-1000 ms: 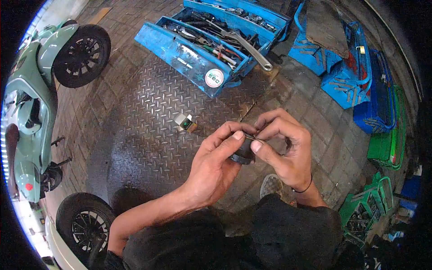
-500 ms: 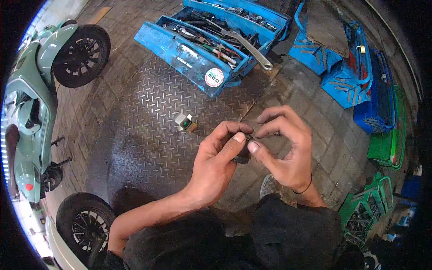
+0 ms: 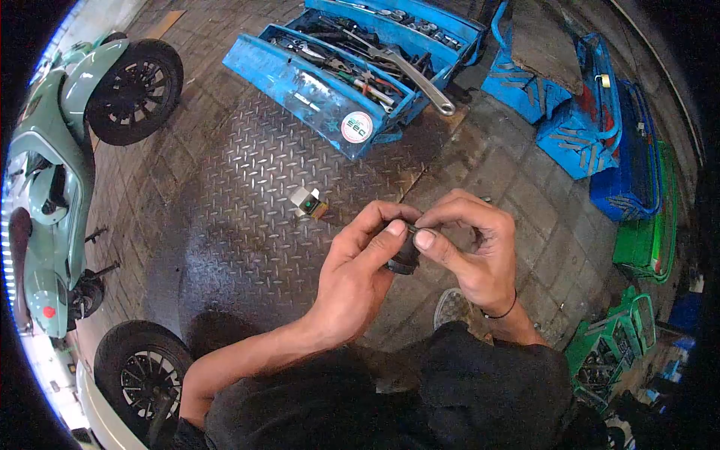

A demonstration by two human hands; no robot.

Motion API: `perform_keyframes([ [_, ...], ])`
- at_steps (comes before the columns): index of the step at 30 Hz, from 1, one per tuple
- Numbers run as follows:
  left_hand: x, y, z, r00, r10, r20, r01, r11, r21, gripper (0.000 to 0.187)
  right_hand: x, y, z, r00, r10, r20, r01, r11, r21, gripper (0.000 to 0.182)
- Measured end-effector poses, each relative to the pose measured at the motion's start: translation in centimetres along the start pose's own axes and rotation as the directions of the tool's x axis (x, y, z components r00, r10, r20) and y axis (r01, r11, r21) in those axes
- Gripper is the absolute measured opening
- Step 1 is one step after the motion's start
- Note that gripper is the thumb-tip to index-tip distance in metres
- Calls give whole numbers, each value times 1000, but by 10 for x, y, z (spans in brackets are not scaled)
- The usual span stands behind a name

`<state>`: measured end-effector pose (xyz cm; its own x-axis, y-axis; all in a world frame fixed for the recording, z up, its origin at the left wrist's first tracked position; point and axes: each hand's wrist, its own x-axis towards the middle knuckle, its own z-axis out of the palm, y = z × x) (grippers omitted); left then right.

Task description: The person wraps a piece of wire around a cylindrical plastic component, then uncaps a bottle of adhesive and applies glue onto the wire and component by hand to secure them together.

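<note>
My left hand (image 3: 358,251) is closed around a small dark rounded part (image 3: 405,259), its thumb pressed near the top. Much of that part is hidden by the fingers, so its exact kind does not show. My right hand (image 3: 478,247) pinches thumb and forefinger together right beside the left thumb, at the part's upper end; what lies between those fingertips is too small to make out. On the metal plate to the left of my hands sits a small open box (image 3: 307,202), whitish and yellow with a green spot.
An open blue toolbox (image 3: 300,97) full of hand tools stands ahead, a large wrench (image 3: 420,79) lying across it. More toolboxes, blue (image 3: 574,142) and green (image 3: 645,240), line the right side. A pale green scooter (image 3: 64,172) stands left, over a wheel (image 3: 142,379).
My right hand's raised, curled fingers have come down to meet its thumb in a pinch at the dark part. The left hand has barely moved, and more of the part's lower end shows.
</note>
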<state>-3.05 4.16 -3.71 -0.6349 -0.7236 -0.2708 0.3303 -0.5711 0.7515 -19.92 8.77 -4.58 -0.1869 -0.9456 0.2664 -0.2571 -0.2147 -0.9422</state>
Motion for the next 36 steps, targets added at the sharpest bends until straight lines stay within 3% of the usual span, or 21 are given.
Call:
perform_keyframes([
  [9,2,4,-3,998,-42,-36,43,999,23,20,3,4,3,997,-73,-4,73,992,-100,12],
  [11,4,2,-2,986,-3,-165,11,999,47,13,3,6,7,997,-82,-6,81,991,-110,11],
  [17,4,5,3,980,35,-197,-32,999,18,8,0,6,14,996,-44,-83,35,994,-100,9],
  [18,5,3,1,980,36,-198,-33,999,17,8,2,7,12,989,-136,-64,121,973,-197,10],
  [20,7,-2,-6,973,141,-183,-108,978,181,7,6,7,7,974,-225,-36,205,935,-290,10],
  [21,6,0,-7,973,140,-183,-107,978,180,7,8,6,5,963,-271,6,258,910,-325,11],
  [23,3,8,-5,980,131,-152,-66,926,370,6,8,5,3,949,-313,48,309,881,-358,13],
  [29,3,8,-2,968,212,-132,-130,879,459,7,5,6,6,943,-333,13,318,888,-332,14],
  [36,2,10,-3,977,168,-133,-99,905,414,8,5,4,4,942,-335,18,324,897,-299,13],
])
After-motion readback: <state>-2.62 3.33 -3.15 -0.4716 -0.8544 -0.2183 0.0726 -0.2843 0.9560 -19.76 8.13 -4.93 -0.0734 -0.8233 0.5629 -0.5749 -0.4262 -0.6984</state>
